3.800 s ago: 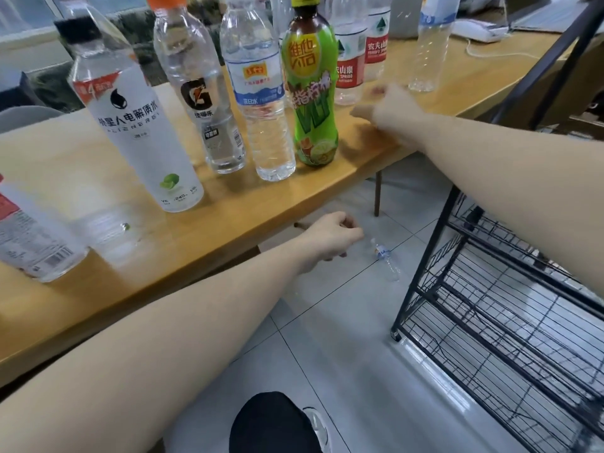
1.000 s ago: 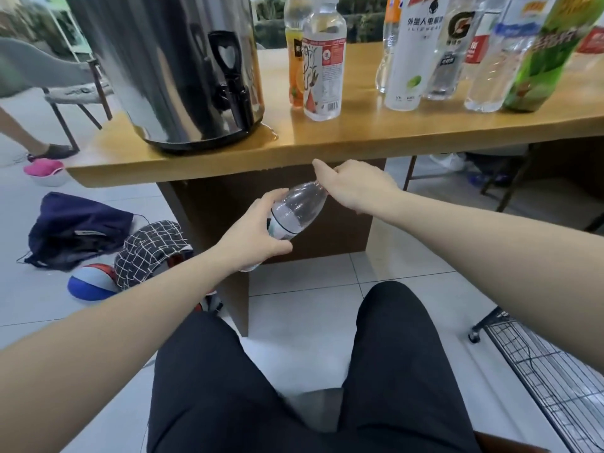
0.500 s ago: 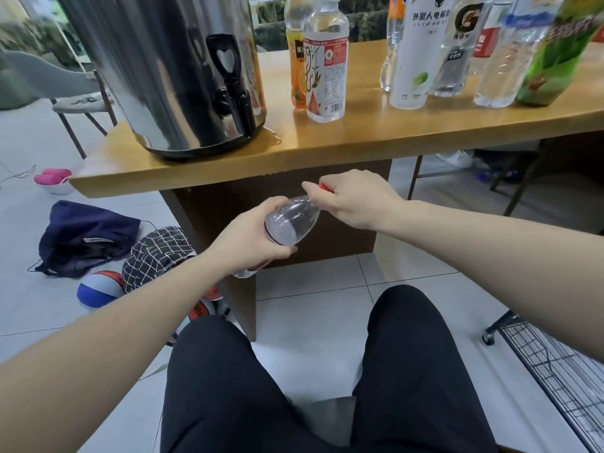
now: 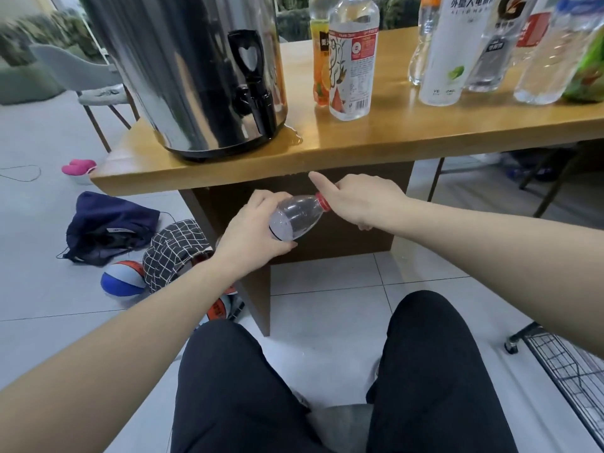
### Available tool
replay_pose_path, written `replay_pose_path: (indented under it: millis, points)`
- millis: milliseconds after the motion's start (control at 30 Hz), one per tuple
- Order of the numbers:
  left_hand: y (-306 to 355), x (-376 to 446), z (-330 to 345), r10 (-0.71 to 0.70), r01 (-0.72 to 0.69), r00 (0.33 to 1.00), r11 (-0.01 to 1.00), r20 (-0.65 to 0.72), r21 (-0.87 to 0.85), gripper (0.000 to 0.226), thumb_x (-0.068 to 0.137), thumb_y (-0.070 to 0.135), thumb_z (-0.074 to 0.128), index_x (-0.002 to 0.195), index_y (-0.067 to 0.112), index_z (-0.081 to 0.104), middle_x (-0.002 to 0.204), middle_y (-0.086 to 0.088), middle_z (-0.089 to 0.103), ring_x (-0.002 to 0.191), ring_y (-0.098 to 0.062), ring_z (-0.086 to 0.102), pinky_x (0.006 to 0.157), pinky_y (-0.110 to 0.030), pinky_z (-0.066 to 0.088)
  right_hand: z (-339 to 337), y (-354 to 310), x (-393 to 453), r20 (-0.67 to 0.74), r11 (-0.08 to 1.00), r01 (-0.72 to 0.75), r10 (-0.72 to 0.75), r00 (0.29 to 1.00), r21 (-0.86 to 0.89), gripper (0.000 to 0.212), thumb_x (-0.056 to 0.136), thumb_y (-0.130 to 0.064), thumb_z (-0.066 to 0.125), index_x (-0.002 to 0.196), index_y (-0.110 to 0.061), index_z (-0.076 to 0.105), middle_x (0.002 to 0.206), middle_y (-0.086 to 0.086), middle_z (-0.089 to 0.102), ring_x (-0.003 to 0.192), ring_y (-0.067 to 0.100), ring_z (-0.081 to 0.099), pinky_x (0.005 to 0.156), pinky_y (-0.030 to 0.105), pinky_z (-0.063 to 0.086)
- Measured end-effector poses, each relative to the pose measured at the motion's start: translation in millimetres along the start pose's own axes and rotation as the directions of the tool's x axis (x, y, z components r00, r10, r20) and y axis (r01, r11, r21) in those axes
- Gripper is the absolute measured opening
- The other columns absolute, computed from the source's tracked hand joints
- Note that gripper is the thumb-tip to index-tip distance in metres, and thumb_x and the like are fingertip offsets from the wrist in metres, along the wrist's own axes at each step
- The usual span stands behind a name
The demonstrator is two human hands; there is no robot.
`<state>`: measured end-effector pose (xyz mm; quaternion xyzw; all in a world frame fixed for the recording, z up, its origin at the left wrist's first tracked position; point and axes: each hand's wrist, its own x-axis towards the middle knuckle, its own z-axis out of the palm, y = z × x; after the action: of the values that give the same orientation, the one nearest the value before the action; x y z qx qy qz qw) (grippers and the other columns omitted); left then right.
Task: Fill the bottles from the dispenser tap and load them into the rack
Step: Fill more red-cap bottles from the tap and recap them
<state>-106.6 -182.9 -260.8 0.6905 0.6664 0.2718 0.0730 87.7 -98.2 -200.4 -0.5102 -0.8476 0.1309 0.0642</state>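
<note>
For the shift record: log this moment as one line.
step: uncapping | left hand: grips small bottle | right hand: on red cap | dispenser tap: unused

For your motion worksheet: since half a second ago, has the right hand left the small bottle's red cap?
No. The right hand stays at the red cap, just below the table edge, as before.

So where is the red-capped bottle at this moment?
In the head view, the red-capped bottle is at centre frame, tilted, below the front edge of the wooden table. The left hand grips its body and the right hand is at its cap.
</note>
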Motion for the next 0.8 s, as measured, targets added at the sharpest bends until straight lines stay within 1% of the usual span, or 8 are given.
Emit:
replay_pose_path:
  millis: [33, 100, 233, 333, 433, 600, 733, 800]
  points:
    - [1, -1, -1, 0.000, 0.000, 1.000, 1.000, -0.017, 0.016, 0.078, 0.070, 0.029, 0.089, 0.137, 0.027, 0.048, 0.130, 0.006, 0.047, 0.114, -0.012, 0.051, 0.095, -0.030, 0.048, 0, -2, 2, 0.010, 1.000, -0.024, 0.024, 1.000, 0.003, 0.091, 0.093, -0.075, 0.007, 0.066, -0.011, 0.066, 0.049, 0.002, 0.063, 0.056, 0.020, 0.067, 0.067, 0.033, 0.050]
    - [2, -4, -2, -0.021, 0.021, 1.000, 1.000, -0.019, -0.022, 0.081, 0.071, 0.028, 0.089, 0.140, 0.027, 0.047, 0.128, 0.008, 0.050, 0.113, -0.009, 0.052, 0.095, -0.029, 0.048, 1, -3, 4, 0.034, 0.999, 0.004, -0.005, 0.999, 0.048, 0.086, 0.096, -0.071, 0.010, 0.077, -0.010, 0.068, 0.050, 0.004, 0.062, 0.056, 0.021, 0.068, 0.069, 0.034, 0.052]
    - [-2, -10, -7, -0.032, 0.036, 0.999, 0.992, 0.033, -0.121, 0.091, 0.070, 0.029, 0.090, 0.146, 0.032, 0.040, 0.133, 0.015, 0.053, 0.117, -0.002, 0.051, 0.100, -0.022, 0.044, 3, -2, -7, -0.013, 0.976, 0.197, -0.197, 0.980, 0.091, 0.060, 0.102, -0.061, 0.018, 0.104, -0.015, 0.057, 0.075, 0.001, 0.061, 0.072, 0.021, 0.063, 0.066, 0.037, 0.049]
    - [-5, -12, -10, -0.059, 0.061, 0.998, 0.991, 0.020, -0.120, 0.080, 0.068, 0.033, 0.091, 0.133, 0.038, 0.043, 0.121, 0.019, 0.056, 0.109, -0.003, 0.055, 0.097, -0.028, 0.050, 0, 1, -16, -0.006, 0.955, 0.261, -0.263, 0.965, 0.138, 0.049, 0.101, -0.062, 0.027, 0.119, -0.019, 0.042, 0.082, 0.001, 0.062, 0.068, 0.016, 0.062, 0.059, 0.034, 0.052]
    - [-9, -14, -13, -0.082, 0.084, 0.996, 0.992, 0.030, -0.089, 0.084, 0.065, 0.043, 0.090, 0.133, 0.041, 0.041, 0.123, 0.014, 0.059, 0.113, -0.011, 0.056, 0.097, -0.040, 0.052, -3, 4, -22, 0.034, 0.922, 0.311, -0.327, 0.944, 0.232, 0.041, 0.102, -0.055, 0.036, 0.129, -0.025, 0.031, 0.100, 0.003, 0.062, 0.064, 0.019, 0.065, 0.053, 0.034, 0.059]
    - [-8, -16, -14, -0.111, 0.110, 0.994, 0.988, -0.005, -0.105, 0.085, 0.066, 0.041, 0.090, 0.134, 0.045, 0.039, 0.127, 0.013, 0.057, 0.119, -0.014, 0.052, 0.100, -0.042, 0.049, -8, -3, -24, 0.029, 0.855, 0.324, -0.366, 0.930, 0.406, 0.032, 0.102, -0.050, 0.043, 0.127, -0.031, 0.033, 0.101, -0.003, 0.055, 0.061, 0.014, 0.060, 0.052, 0.022, 0.054]
    - [0, -16, -12, -0.085, 0.079, 0.996, 0.990, -0.042, -0.120, 0.083, 0.069, 0.031, 0.091, 0.138, 0.031, 0.046, 0.131, 0.014, 0.043, 0.118, -0.003, 0.046, 0.102, -0.026, 0.041, -6, -10, -18, -0.098, 0.839, 0.317, -0.307, 0.947, 0.441, 0.033, 0.100, -0.052, 0.045, 0.120, -0.027, 0.040, 0.104, -0.007, 0.056, 0.090, 0.014, 0.061, 0.072, 0.025, 0.054]
    - [2, -16, -12, -0.103, 0.097, 0.994, 0.988, -0.041, -0.120, 0.083, 0.070, 0.027, 0.091, 0.140, 0.025, 0.047, 0.134, 0.010, 0.038, 0.117, -0.001, 0.042, 0.098, -0.019, 0.036, -6, -10, -15, -0.114, 0.838, 0.301, -0.280, 0.953, 0.455, 0.038, 0.098, -0.050, 0.051, 0.123, -0.024, 0.038, 0.104, -0.009, 0.053, 0.091, 0.010, 0.059, 0.075, 0.021, 0.051]
